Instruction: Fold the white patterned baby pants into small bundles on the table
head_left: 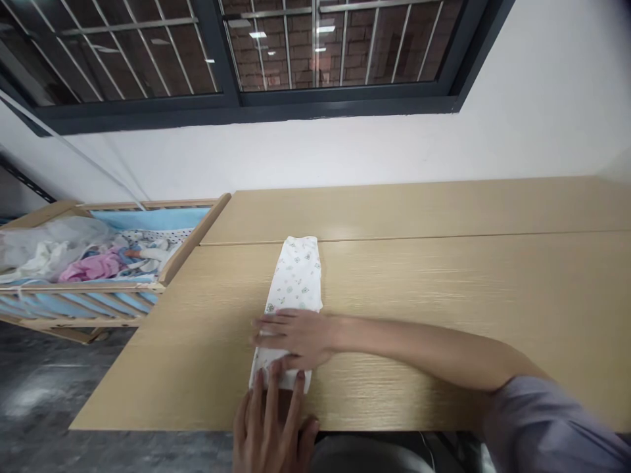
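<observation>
A white printed cloth (297, 279), folded into a long narrow strip, lies on the wooden table (444, 289) and runs away from me. My right hand (296, 336) lies flat across its near part with fingers stretched out to the left. My left hand (271, 427) rests at the table's front edge, its fingers spread and pressing on the cloth's near end.
A wooden crib (148, 276) stands at the left of the table, with a blue liner and a heap of small clothes, one pink piece (96, 266) among them. A white wall and a barred window (236, 52) lie behind. Grey floor shows at lower left.
</observation>
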Available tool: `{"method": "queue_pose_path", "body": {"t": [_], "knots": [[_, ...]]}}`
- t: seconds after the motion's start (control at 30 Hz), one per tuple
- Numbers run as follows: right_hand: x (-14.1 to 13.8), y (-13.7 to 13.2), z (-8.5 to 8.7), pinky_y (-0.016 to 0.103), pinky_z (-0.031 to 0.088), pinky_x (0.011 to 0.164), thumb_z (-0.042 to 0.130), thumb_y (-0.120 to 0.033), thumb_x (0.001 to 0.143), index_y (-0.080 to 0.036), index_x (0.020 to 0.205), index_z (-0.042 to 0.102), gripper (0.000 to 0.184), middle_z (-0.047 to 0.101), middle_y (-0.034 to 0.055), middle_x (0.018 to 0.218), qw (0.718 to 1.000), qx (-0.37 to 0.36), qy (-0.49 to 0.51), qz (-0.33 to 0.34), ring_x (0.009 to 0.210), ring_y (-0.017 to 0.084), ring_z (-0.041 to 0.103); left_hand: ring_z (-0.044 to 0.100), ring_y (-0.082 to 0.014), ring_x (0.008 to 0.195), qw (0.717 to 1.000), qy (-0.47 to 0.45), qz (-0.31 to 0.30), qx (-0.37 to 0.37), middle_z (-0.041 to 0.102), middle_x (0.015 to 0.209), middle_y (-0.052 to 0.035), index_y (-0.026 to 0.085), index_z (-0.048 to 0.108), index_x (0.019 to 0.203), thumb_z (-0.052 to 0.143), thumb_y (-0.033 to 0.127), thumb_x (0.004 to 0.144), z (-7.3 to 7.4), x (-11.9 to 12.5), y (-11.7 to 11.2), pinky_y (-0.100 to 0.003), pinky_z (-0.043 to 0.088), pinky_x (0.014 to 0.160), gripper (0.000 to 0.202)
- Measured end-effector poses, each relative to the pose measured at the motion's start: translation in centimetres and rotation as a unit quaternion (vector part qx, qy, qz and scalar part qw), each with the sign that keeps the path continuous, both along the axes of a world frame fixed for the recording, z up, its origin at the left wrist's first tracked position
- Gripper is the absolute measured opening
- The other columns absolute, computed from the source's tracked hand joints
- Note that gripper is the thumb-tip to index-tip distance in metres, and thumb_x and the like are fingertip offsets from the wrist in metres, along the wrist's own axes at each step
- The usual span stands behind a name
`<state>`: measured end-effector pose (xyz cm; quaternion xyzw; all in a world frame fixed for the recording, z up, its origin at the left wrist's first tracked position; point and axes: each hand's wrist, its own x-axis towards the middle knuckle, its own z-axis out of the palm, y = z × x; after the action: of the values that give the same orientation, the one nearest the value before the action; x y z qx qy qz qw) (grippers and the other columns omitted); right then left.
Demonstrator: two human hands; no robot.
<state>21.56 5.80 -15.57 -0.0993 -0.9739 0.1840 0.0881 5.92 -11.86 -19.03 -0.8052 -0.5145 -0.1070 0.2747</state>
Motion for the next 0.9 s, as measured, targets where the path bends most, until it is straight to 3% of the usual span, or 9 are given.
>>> {"method": "queue_pose_path", "body": {"t": [0.17,0.37,0.53,0.63,0.73,0.83,0.9], "knots": [[0.7,7.4,-0.3,0.049,0.008,0.126,0.042,-0.06,0.1,-0.022,0.16,0.026,0.072,0.014,0.0094,0.167,0.992,-0.027,-0.044,-0.115,0.155,0.027,0.011,0.061,-0.0365,0.123,1.0,0.014,0.012,0.0,0.058,0.143,-0.0198,0.027,0.035,0.155,0.064,0.036,0.087,0.7,0.3,-0.1,-0.046,0.05,0.094,0.074],[2.6,16.8,-0.6,0.045,0.011,0.126,0.052,-0.049,0.098,-0.025,0.151,0.044,0.059,0.03,0.0078,0.164,0.957,-0.009,-0.012,-0.291,0.154,0.024,0.021,0.061,-0.039,0.122,1.0,0.005,0.005,-0.016,0.058,0.143,-0.0206,0.027,0.043,0.15,0.063,0.044,0.087,0.9,0.0,-0.1,-0.051,0.051,0.091,0.068],[3.7,20.0,0.0,0.042,0.008,0.125,0.044,-0.038,0.102,-0.025,0.154,0.039,0.054,0.024,0.0056,0.166,0.957,0.004,-0.051,-0.285,0.155,0.02,0.017,0.061,-0.0399,0.12,1.0,-0.021,0.006,-0.02,0.059,0.141,-0.0191,0.028,0.047,0.148,0.064,0.041,0.086,0.9,1.3,0.2,-0.053,0.049,0.092,0.065],[3.6,19.6,1.0,0.043,0.007,0.125,0.044,-0.033,0.101,-0.021,0.153,0.039,0.054,0.024,0.0084,0.166,0.955,0.032,-0.054,-0.289,0.155,0.022,0.016,0.061,-0.0402,0.12,0.999,-0.047,0.0,-0.026,0.059,0.142,-0.019,0.027,0.049,0.146,0.065,0.043,0.087,1.1,2.4,0.7,-0.053,0.048,0.092,0.064],[3.4,16.8,2.5,0.047,0.011,0.124,0.05,-0.027,0.098,-0.017,0.152,0.04,0.056,0.025,0.0133,0.166,0.952,0.085,-0.007,-0.294,0.154,0.027,0.018,0.064,-0.0364,0.116,0.996,-0.084,-0.011,-0.038,0.063,0.138,-0.0156,0.027,0.056,0.14,0.062,0.043,0.091,1.8,2.2,1.6,-0.052,0.046,0.094,0.052],[3.7,11.1,4.1,0.05,0.029,0.117,0.053,-0.025,0.097,-0.016,0.145,0.049,0.049,0.043,0.0177,0.155,0.961,0.09,0.038,-0.259,0.144,0.031,0.039,0.07,-0.0264,0.101,0.99,-0.12,-0.047,-0.066,0.071,0.126,-0.0081,0.026,0.065,0.125,0.057,0.038,0.096,3.3,0.7,2.9,-0.047,0.045,0.095,0.033],[4.2,6.2,4.9,0.043,0.046,0.102,0.046,-0.027,0.101,-0.015,0.13,0.062,0.035,0.066,0.0153,0.129,0.979,0.043,0.031,-0.196,0.118,0.026,0.061,0.071,-0.0222,0.094,0.983,-0.142,-0.084,-0.083,0.074,0.119,-0.0041,0.025,0.068,0.114,0.053,0.032,0.098,4.2,-0.4,3.6,-0.044,0.045,0.095,0.023]]}}
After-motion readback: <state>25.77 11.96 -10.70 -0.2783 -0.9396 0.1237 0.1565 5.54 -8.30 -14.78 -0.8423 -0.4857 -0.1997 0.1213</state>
